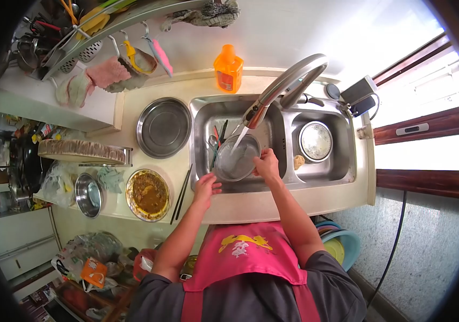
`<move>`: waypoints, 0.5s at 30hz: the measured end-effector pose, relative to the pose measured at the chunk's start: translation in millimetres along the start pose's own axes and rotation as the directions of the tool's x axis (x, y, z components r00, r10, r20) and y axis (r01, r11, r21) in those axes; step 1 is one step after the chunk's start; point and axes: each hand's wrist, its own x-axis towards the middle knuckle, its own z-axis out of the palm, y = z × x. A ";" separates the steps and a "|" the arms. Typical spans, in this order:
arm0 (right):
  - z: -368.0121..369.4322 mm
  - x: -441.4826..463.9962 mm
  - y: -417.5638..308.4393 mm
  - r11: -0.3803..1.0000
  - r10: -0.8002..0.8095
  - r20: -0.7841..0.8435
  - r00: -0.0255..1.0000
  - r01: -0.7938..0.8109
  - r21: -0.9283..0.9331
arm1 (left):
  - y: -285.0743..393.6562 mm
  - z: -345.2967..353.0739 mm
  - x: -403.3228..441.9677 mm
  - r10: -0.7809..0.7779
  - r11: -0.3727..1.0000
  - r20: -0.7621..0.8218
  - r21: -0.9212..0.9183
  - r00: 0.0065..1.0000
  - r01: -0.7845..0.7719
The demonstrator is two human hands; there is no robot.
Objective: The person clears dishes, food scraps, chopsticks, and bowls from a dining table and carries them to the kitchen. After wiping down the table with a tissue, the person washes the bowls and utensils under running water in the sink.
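Note:
My right hand (266,163) grips the right rim of a shiny round bowl (235,167) in the left sink basin. Water from the faucet (266,99) runs into the bowl. My left hand (207,188) is by the basin's front left edge, fingers apart, close to the bowl and holding nothing. Behind the bowl's left side, a spoon (212,140) and several thin utensils lie in the left basin (202,115).
The right basin holds a round metal dish (316,141) and a brown lump (298,161). Left of the sink are a metal pan (164,127), dark chopsticks (181,193), a plate of brown food (149,196) and a metal bowl (88,195). An orange bottle (228,70) stands behind.

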 end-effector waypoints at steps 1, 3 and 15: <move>-1.2 -3.8 -5.7 1.000 0.004 -0.001 1.000 -0.004 0.002 | 0.0 -1.2 0.4 -0.002 1.000 -0.001 -0.004 1.000 0.002; -1.8 -4.8 -9.2 1.000 0.012 0.006 1.000 -0.012 0.012 | 0.8 -1.9 1.3 -0.006 1.000 -0.002 -0.013 1.000 0.006; -7.3 19.0 16.5 0.967 0.192 0.184 0.964 -0.218 0.134 | 20.0 11.6 -6.5 0.076 0.994 -0.064 -0.074 0.995 -0.081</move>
